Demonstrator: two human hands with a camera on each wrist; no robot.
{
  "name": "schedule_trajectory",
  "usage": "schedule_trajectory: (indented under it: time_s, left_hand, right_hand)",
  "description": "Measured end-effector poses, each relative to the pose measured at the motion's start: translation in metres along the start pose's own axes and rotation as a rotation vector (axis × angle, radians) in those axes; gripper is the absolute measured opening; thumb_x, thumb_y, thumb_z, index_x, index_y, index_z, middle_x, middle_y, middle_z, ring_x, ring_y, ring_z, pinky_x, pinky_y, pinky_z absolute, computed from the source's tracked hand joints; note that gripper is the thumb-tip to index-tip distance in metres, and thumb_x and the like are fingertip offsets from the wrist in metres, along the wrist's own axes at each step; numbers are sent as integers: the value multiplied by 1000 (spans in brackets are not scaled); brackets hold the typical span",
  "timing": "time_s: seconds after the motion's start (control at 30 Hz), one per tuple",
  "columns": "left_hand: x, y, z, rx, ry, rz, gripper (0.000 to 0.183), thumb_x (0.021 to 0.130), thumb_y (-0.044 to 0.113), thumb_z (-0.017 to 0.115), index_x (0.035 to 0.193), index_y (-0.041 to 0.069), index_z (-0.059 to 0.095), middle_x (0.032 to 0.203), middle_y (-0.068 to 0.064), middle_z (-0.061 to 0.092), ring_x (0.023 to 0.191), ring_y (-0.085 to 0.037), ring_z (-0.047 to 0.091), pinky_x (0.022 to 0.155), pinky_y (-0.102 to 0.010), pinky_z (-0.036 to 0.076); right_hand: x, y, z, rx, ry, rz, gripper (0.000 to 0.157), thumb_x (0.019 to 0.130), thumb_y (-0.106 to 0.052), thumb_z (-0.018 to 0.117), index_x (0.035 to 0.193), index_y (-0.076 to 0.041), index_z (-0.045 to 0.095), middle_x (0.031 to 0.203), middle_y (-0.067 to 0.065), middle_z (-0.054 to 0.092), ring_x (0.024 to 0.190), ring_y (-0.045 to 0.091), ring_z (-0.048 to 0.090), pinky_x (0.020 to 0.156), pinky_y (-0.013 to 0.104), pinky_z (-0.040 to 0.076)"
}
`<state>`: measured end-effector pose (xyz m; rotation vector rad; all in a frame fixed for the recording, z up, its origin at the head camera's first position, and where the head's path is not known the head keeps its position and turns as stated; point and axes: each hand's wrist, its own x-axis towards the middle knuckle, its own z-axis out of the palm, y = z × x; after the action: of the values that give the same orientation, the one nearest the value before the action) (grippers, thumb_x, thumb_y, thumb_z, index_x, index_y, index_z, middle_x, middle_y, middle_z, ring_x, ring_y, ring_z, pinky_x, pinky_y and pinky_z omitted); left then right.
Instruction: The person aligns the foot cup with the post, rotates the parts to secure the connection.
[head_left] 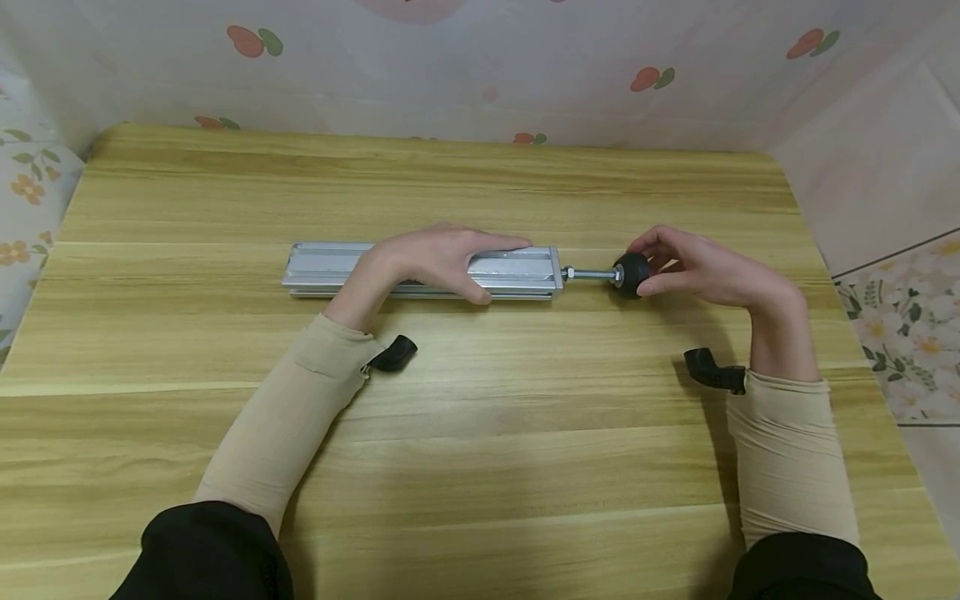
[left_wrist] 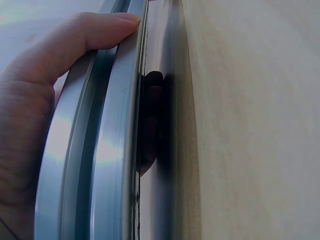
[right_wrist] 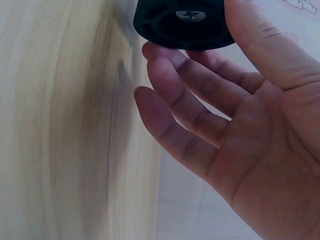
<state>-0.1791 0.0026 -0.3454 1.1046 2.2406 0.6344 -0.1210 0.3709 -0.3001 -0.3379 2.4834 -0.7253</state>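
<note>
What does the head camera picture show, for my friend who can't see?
A person's left hand grips a long silver metal bar, and the right hand pinches a black round knob on a thin metal rod at the bar's end. Below is a wooden table.

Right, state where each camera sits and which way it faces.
Head: on the head, facing forward and down at the wooden tabletop; left hand, right hand and sleeves show.
Left wrist: on that wrist, looking along the aluminium profile; part of the left hand shows.
Right wrist: on that wrist, facing the black levelling foot; palm and fingers show.
Head and left wrist share the profile.
</note>
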Motion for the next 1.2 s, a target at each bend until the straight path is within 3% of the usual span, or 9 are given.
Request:
schedule_trajectory:
  time_s: [0.1, 0.23, 0.43, 0.63, 0.8, 1.07, 1.2]
  left_hand:
    - [0, 0, 0, -2, 1, 2, 91, 80, 37, 68, 161, 46, 27, 147, 17, 50, 66, -15, 38, 81, -36, 41]
    - [0, 1, 0, 8, 1, 6, 91, 80, 37, 69, 161, 47, 26, 149, 17, 49, 73, -17, 43, 85, -36, 41]
    - [1, 1, 0, 25, 7, 7, 92, 80, 38, 70, 161, 46, 27, 156, 16, 46, 101, -18, 51, 95, -36, 42]
    - [0, 1, 0, 29, 8, 6, 92, 80, 39, 70, 161, 46, 27, 155, 16, 47, 98, -18, 50, 95, -36, 42]
    - [0, 1, 0, 25, 11, 1, 92, 80, 39, 70, 161, 46, 27, 152, 16, 49, 93, -17, 50, 92, -34, 42]
    - [0, 1, 0, 22, 15, -2, 91, 80, 38, 69, 160, 47, 28, 149, 17, 51, 93, -17, 51, 91, -34, 41]
    - [0, 1, 0, 23, 12, -1, 91, 80, 39, 70, 160, 47, 27, 147, 16, 51, 86, -16, 50, 90, -34, 42]
  right_hand:
    - [-1, 1, 0, -5, 2, 0, 50, 97, -19, 70, 142, -7, 51, 133, 11, 59, 109, -2, 53, 88, 11, 42]
    - [-2, 0, -1, 2, 1, 1, 49, 97, -20, 70, 142, -9, 51, 133, 10, 60, 110, 0, 55, 88, 12, 43]
    - [-2, -1, -1, 14, -11, 2, 55, 95, -20, 73, 144, -7, 50, 137, 13, 59, 121, 23, 59, 88, 11, 45]
    - [2, -3, 1, 63, -43, 4, 74, 85, -17, 83, 147, -7, 43, 143, 14, 50, 124, 37, 59, 92, 19, 51]
    - [6, -6, 4, 84, -43, 6, 77, 80, -13, 87, 142, -7, 41, 140, 14, 49, 122, 37, 62, 96, 30, 54]
    - [5, -7, 5, 48, -2, -10, 71, 80, -15, 88, 137, -7, 47, 133, 14, 56, 121, 35, 61, 92, 21, 53]
    - [2, -6, 3, 26, -5, -18, 62, 86, -18, 82, 138, -8, 48, 133, 11, 58, 121, 24, 58, 94, 17, 50]
